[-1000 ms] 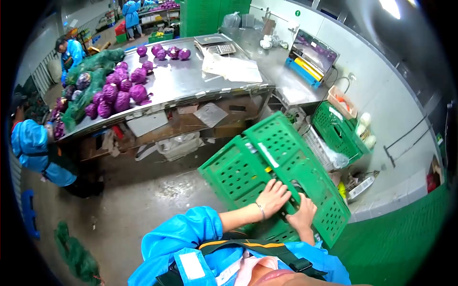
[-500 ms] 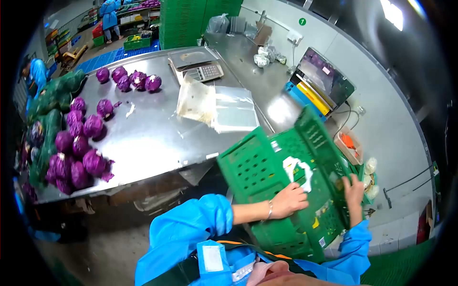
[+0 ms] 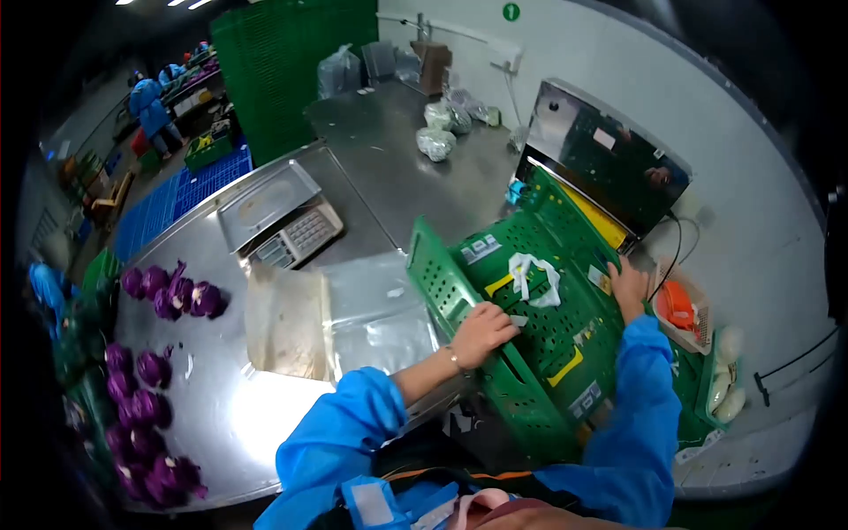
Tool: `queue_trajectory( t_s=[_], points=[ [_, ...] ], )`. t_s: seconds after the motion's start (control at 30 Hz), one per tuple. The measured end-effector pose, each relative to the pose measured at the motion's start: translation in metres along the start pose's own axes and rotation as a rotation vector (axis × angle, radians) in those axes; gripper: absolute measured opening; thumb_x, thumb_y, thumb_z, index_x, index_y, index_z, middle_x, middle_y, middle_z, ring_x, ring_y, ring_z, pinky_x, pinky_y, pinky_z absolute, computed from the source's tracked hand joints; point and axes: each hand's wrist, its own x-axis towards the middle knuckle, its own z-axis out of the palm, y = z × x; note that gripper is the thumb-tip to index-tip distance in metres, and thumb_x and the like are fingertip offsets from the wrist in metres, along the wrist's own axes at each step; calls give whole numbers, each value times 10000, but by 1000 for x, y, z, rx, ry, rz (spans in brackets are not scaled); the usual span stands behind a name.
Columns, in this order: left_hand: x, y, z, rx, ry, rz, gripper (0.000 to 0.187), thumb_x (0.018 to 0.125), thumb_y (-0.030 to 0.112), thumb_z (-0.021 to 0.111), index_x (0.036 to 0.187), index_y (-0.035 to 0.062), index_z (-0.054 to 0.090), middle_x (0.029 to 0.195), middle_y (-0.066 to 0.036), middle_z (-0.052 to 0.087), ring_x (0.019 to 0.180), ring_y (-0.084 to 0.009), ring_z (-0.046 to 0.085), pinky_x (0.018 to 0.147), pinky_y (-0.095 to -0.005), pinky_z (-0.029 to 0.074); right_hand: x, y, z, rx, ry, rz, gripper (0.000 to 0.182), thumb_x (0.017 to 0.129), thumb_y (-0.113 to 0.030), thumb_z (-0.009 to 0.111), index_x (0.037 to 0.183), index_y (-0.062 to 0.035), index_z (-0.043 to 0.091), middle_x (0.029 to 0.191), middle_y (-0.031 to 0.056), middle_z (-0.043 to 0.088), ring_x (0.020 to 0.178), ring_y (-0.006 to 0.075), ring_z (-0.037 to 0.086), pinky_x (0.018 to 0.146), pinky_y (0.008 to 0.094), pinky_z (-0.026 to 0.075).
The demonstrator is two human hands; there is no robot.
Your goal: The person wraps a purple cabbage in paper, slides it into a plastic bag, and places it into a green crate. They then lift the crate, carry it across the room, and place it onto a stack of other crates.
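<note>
A green plastic crate (image 3: 516, 389) with perforated walls is tilted in front of me, its open side facing up. My left hand (image 3: 484, 336) is closed around the rim of its left wall. On the opposite wall, my right hand (image 3: 629, 287) has its fingers hooked over the edge; its thumb is partly hidden. Inside the crate lie a crumpled white strip (image 3: 541, 290), yellow scraps (image 3: 565, 367) and bits of leaf. Paper labels are stuck to the crate's inner faces.
Purple cabbages (image 3: 141, 411) sit on the steel table's left side. A weighing scale (image 3: 305, 231) and clear plastic bags (image 3: 375, 309) lie nearer the crate. Behind it stand a monitor (image 3: 609, 146) and wrapped vegetables (image 3: 435, 141). A basket with an orange item (image 3: 678, 305) is at right.
My view has turned, so the table and cabbages sit lower left. The crate has swung with its left wall steeper, and my left hand is now at that wall's rim.
</note>
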Motion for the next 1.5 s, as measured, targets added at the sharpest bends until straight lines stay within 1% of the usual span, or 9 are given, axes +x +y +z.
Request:
queue_trajectory(
  t_s=[0.2, 0.37, 0.53, 0.83, 0.97, 1.0, 1.07, 1.17, 1.5],
  points=[
    [36, -11, -47, -46, -554, 90, 407, 801, 212, 539, 1188, 85, 528, 1105, -97, 569, 1015, -233, 528, 925, -339, 382, 74, 18, 74, -120, 140, 57, 383, 822, -407, 569, 1057, -104, 568, 955, 84, 576, 921, 256, 525, 800, 433, 346],
    [167, -85, 13, -882, -1670, -679, 545, 863, 512, 484, 1136, 46, 551, 896, -163, 638, 804, -268, 637, 713, -422, 513, 52, 12, 60, 81, 406, -271, 368, 815, -310, 575, 1116, -101, 538, 1087, 99, 539, 1036, 298, 476, 870, 467, 321],
    [99, -151, 173, -158, -1171, 1150, 722, 715, 355, 689, 1340, 201, 361, 1328, -115, 396, 1214, -297, 399, 974, -501, 307, -83, -6, 80, 329, -411, -784, 428, 732, -267, 634, 1094, -53, 553, 1254, 167, 451, 1157, 340, 417, 941, 547, 310],
    [115, -143, 136, -371, -1154, 834, 338, 809, 400, 571, 696, 88, 636, 790, -59, 589, 830, -215, 538, 953, -393, 323, -105, -4, 45, 613, -575, -697, 300, 775, -231, 632, 547, -92, 497, 530, 51, 476, 595, 236, 525, 703, 350, 430],
    [148, -230, 7, -55, -805, 460, 235, 791, 357, 593, 774, 125, 630, 978, -32, 600, 979, -233, 541, 972, -449, 318, -110, 56, -86, 70, -961, -192, 170, 798, -242, 591, 713, -105, 643, 685, 99, 623, 682, 266, 605, 983, 476, 327],
    [160, -259, -34, 52, -1238, 45, 252, 798, 350, 593, 949, 151, 626, 1161, -51, 549, 1081, -242, 501, 992, -458, 299, -127, 83, -108, -209, -1043, -35, 131, 788, -217, 596, 814, -103, 656, 690, 99, 630, 730, 272, 620, 1014, 494, 286],
    [134, -280, -69, 462, -763, 344, 400, 799, 337, 600, 1156, 165, 543, 1218, -58, 522, 1185, -244, 434, 1007, -454, 283, -154, 94, -142, -170, -532, -316, 370, 721, -190, 678, 1071, -94, 602, 861, 123, 642, 827, 241, 621, 1040, 455, 268],
    [92, -293, -92, 699, -844, 131, 514, 787, 276, 628, 1259, 169, 455, 1239, -61, 514, 1226, -251, 396, 1012, -440, 285, -130, 55, -164, 125, -918, -119, 390, 730, -150, 672, 1100, -84, 569, 904, 107, 633, 852, 273, 605, 1001, 455, 319],
    [21, -48, -101, 115, -413, -172, 662, 600, 98, 702, 1225, 218, 519, 1319, -96, 433, 1241, -328, 366, 1038, -508, 264, 68, -216, 58, 1204, -689, 1, 881, 780, -259, 684, 1416, -111, 93, 1253, 196, 437, 938, 246, 582, 737, 368, 505]
  ],
)
